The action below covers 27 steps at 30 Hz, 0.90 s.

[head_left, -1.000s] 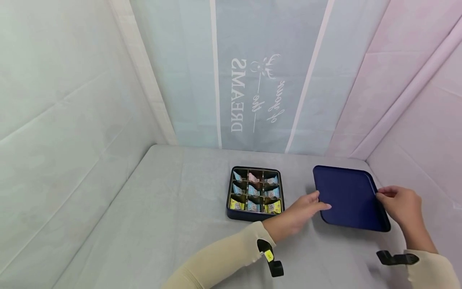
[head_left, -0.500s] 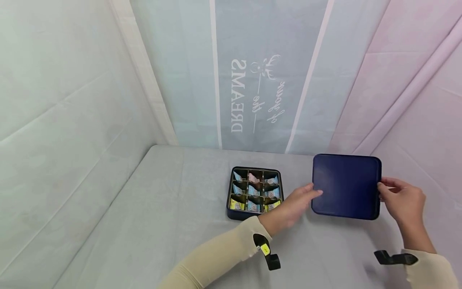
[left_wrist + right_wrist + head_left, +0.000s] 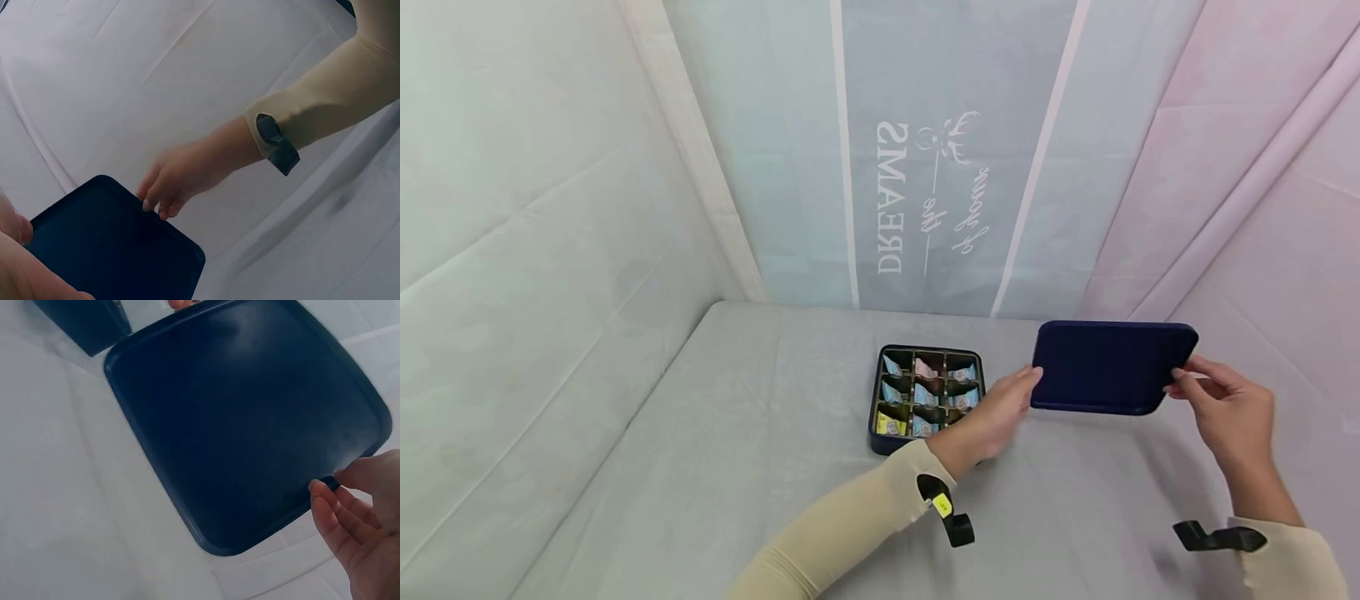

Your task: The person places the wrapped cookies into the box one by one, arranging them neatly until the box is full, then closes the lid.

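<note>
A square dark blue lid (image 3: 1108,367) is held in the air, tilted, between my two hands at the right side of the head view. My left hand (image 3: 988,421) grips its left edge, thumb on the near face. At the opposite edge, my right hand (image 3: 1236,417) pinches the rim between thumb and fingers, which the right wrist view shows closely on the lid (image 3: 244,425). Left of the lid sits a dark blue box (image 3: 883,445), uncovered, divided into several compartments with wrapped candies (image 3: 927,395) in blue, pink and yellow. My left hand and forearm hide its front right corner.
A grey cloth-covered table (image 3: 737,467) lies under everything. Fabric walls enclose it at the left, right and back, the back one (image 3: 925,208) bearing mirrored lettering. Black camera mounts (image 3: 1217,536) stick out from both wrists.
The lid has risen and shifted slightly left, and now tilts so its face looks narrower. Both hands moved with it, holding its edges. The box has stayed in place.
</note>
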Available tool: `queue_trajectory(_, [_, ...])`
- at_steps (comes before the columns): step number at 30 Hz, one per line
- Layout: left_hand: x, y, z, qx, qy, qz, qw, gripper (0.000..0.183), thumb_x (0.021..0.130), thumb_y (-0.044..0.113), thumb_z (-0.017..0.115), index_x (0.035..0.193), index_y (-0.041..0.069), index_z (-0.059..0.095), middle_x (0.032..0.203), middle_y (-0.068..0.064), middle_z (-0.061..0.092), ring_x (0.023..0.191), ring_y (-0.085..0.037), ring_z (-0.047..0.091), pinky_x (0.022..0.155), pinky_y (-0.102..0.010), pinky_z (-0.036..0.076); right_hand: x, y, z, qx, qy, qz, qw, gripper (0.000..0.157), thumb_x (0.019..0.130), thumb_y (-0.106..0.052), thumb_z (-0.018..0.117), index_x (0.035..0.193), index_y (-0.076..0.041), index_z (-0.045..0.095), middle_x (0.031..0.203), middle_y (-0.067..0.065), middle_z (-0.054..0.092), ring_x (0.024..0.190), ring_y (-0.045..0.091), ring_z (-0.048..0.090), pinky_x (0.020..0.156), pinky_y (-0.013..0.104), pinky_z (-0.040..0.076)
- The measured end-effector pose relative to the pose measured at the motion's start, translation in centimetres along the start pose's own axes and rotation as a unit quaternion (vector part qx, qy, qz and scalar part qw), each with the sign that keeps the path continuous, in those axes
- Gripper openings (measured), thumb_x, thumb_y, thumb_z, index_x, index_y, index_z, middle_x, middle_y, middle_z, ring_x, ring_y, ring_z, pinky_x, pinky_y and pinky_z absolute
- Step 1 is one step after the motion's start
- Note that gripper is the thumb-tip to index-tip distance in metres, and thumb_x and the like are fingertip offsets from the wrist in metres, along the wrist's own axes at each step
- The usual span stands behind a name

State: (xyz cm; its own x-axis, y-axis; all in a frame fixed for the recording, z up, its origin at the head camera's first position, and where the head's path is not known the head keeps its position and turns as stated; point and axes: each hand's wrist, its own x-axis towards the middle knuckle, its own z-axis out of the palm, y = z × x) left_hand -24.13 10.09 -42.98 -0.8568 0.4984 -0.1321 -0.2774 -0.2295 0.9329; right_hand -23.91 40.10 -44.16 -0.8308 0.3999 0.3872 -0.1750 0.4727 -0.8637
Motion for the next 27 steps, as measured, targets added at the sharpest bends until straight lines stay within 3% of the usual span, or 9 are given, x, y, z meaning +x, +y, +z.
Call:
queue_trajectory(5, [0.1, 0.3, -0.5, -0.007, 0.0, 0.0, 1.0, 0.065, 0.11, 0.038, 0.04, 0.16, 0.0, 0.021, 0.168, -0.011, 0.019, 0.154, -0.029, 0.015, 0.124, -0.045, 0.017, -0.3, -0.1, 0.6, 0.036, 0.001, -0.017, 0.999, 0.032, 0.091, 0.009, 0.066, 0.123, 0.009, 0.069, 0.088, -0.018, 0.073, 0.064, -0.002, 0.07, 0.072, 0.008, 0.052])
queue_trajectory(8, [0.0, 0.5, -0.9, -0.017, 0.002, 0.004, 0.9999, 0.065, 0.111, 0.038, 0.038, 0.16, -0.001, 0.021, 0.168, -0.013, 0.019, 0.154, -0.03, 0.014, 0.124, -0.046, 0.016, -0.6, -0.2, 0.7, 0.093, -0.011, -0.015, 0.996, 0.033, 0.091, 0.012, 0.066, 0.123, 0.01, 0.068, 0.089, -0.013, 0.075, 0.067, 0.002, 0.072, 0.073, 0.011, 0.053])
queue_trajectory(12, [-0.1, 0.8, -1.4, -0.014, 0.005, 0.004, 0.9999, 0.065, 0.111, 0.039, 0.039, 0.161, 0.001, 0.021, 0.168, -0.011, 0.018, 0.154, -0.029, 0.014, 0.124, -0.047, 0.016, -1.2, -0.1, 0.6, 0.205, -0.048, 0.005, 0.978, 0.034, 0.09, 0.011, 0.068, 0.124, 0.009, 0.068, 0.089, -0.004, 0.078, 0.073, 0.007, 0.075, 0.076, 0.014, 0.054])
queue_trajectory(14, [-0.1, 0.8, -1.7, -0.011, 0.005, 0.004, 0.9999, 0.065, 0.111, 0.039, 0.04, 0.161, 0.003, 0.021, 0.168, -0.009, 0.018, 0.155, -0.028, 0.014, 0.124, -0.046, 0.017, -1.5, -0.1, 0.6, 0.235, -0.06, 0.013, 0.97, 0.034, 0.09, 0.008, 0.071, 0.124, 0.008, 0.069, 0.089, -0.001, 0.078, 0.076, 0.008, 0.075, 0.078, 0.013, 0.053])
queue_trajectory(17, [-0.1, 0.8, -2.1, -0.003, 0.011, 0.007, 0.9999, 0.065, 0.11, 0.04, 0.042, 0.161, 0.004, 0.023, 0.168, -0.007, 0.019, 0.154, -0.027, 0.015, 0.123, -0.045, 0.019, -1.8, -0.1, 0.8, 0.255, -0.065, 0.013, 0.965, 0.035, 0.089, 0.008, 0.072, 0.123, 0.01, 0.068, 0.091, 0.0, 0.079, 0.08, 0.01, 0.075, 0.08, 0.014, 0.053])
queue_trajectory(23, [-0.3, 1.2, -3.3, 0.024, 0.015, 0.021, 0.9994, 0.064, 0.109, 0.038, 0.044, 0.162, 0.007, 0.023, 0.168, -0.005, 0.02, 0.154, -0.027, 0.017, 0.123, -0.043, 0.021, -2.1, -0.3, 1.9, 0.284, -0.057, -0.026, 0.957, 0.039, 0.085, 0.018, 0.07, 0.123, 0.022, 0.06, 0.106, 0.01, 0.077, 0.085, 0.016, 0.076, 0.081, 0.024, 0.056])
queue_trajectory(27, [-0.7, 1.6, -4.2, 0.014, 0.0, 0.043, 0.999, 0.057, 0.11, 0.023, 0.038, 0.162, 0.006, 0.021, 0.168, -0.008, 0.019, 0.154, -0.026, 0.016, 0.124, -0.043, 0.018, -2.3, -0.6, 2.5, 0.266, -0.047, -0.041, 0.962, 0.038, 0.083, 0.02, 0.071, 0.12, 0.022, 0.062, 0.115, 0.014, 0.074, 0.094, 0.015, 0.075, 0.082, 0.022, 0.056])
